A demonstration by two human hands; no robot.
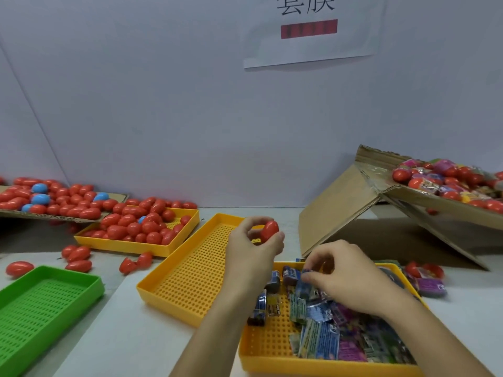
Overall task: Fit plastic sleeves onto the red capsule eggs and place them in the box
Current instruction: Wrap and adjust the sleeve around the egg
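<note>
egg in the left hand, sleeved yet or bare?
Bare. The red egg held by the left hand shows plain glossy red with no printed film; the right hand is pinching a sleeve in the tray.

This is a hand-packing station in a small factory or workshop. A printed sign [313,28] with Chinese characters hangs on the plain partition wall above the pale tabletop [122,317]. Left of the sign and lower down, a yellow tray [174,244] and a cardboard sheet [54,216] hold heaps of red eggs [128,224]. Below the sign stands a tray of printed sleeves [324,336]; right of it, a tilted carton [340,205] holds wrapped eggs [451,183].
</note>
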